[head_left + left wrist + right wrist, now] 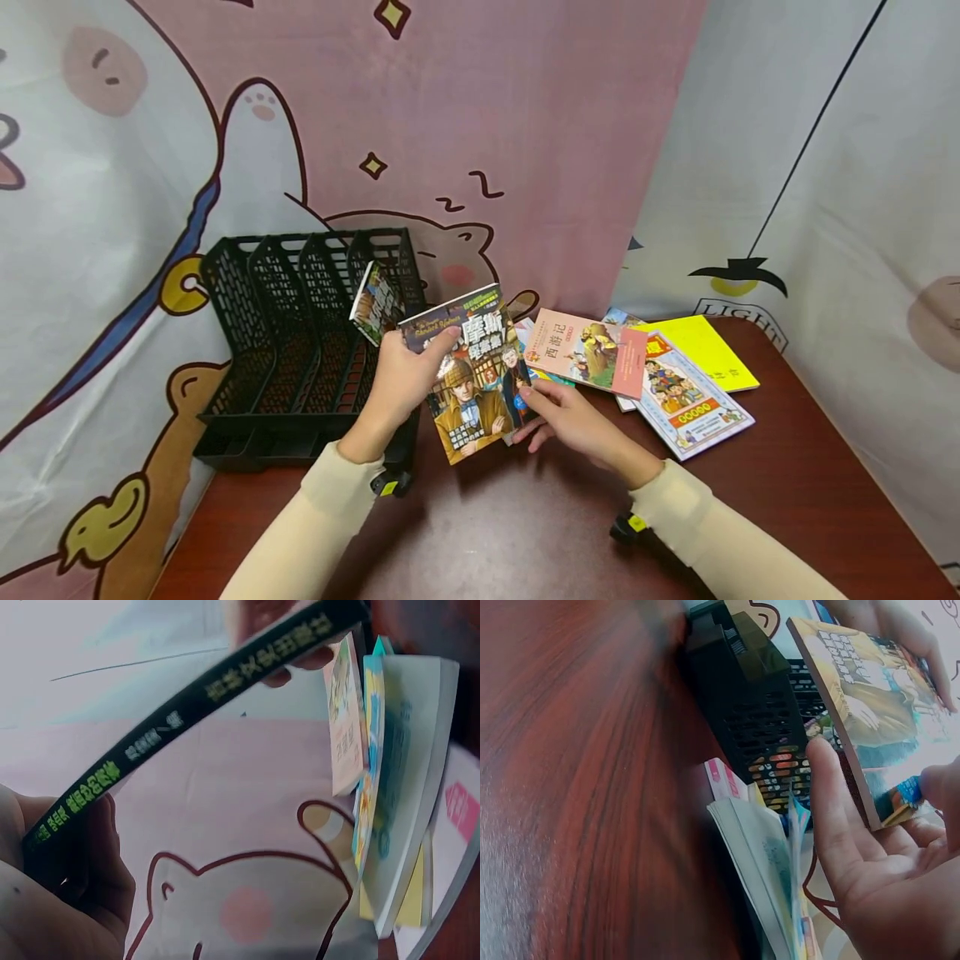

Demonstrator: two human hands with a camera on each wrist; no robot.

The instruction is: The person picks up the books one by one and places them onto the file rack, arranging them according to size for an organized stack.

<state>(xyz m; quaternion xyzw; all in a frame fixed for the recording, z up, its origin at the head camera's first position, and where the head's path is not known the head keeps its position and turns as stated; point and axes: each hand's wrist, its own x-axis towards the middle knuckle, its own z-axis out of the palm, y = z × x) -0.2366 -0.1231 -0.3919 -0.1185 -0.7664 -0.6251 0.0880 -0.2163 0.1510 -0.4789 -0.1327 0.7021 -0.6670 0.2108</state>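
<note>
Both hands hold a paperback book (472,379) with a detective in a deerstalker cap on its cover, raised in front of the body and tilted. My left hand (401,375) grips its upper left corner, thumb on the cover. At the lower right edge my right hand (566,421) pinches it, thumb on the front and fingers behind. The left wrist view shows the dark spine (157,739) with yellow-green lettering, spanning between the two hands. In the right wrist view, the right index finger (829,802) extends beside the book's edge.
A black file rack (300,333) with several slots stands at the left on the brown table (487,533). One book (377,302) stands in its rightmost part. To the right lie a pink book (585,350), a blue-bordered book (693,400) and a yellow book (693,342), overlapping.
</note>
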